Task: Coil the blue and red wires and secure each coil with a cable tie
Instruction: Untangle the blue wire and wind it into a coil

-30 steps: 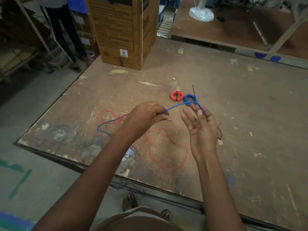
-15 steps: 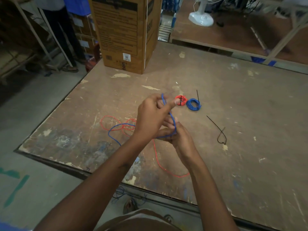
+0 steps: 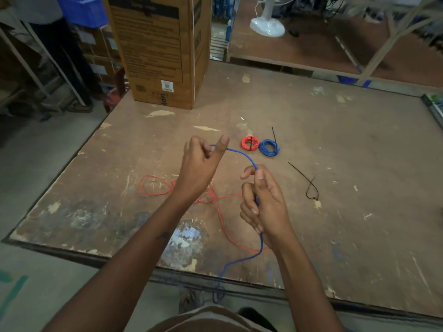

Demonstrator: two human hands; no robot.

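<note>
Separating again after meeting half a second ago, the two hands are now drawn apart above the tabletop (image 3: 359,130), and a span of the loose blue wire (image 3: 244,156) is stretched in an arc between them. The left hand (image 3: 201,161) is raised to the near left of the tied red coil (image 3: 250,143); its fingers are curled round the wire's end and the thumb is stuck out, so its grip is pressed onto the wire. The right hand (image 3: 263,202), nearer than the red coil and a little to its right, has the wire pinched between thumb and forefinger at the top and enclosed by the curled lower fingers. From there the wire is let down past the tabletop's near edge, where a slack tangle is hung.

A fresh length has been pulled through, which suggests another wrap of a new blue coil is being formed; the winding is judged to be at an early stage.

Beside the red coil, on its right, the tied blue coil (image 3: 269,147) is laid. The loose red wire (image 3: 215,202) is sprawled nearer than the red coil, under the forearms, not yet coiled. A spare black cable tie (image 3: 309,185) is left to the near right of the red coil, untouched.
</note>
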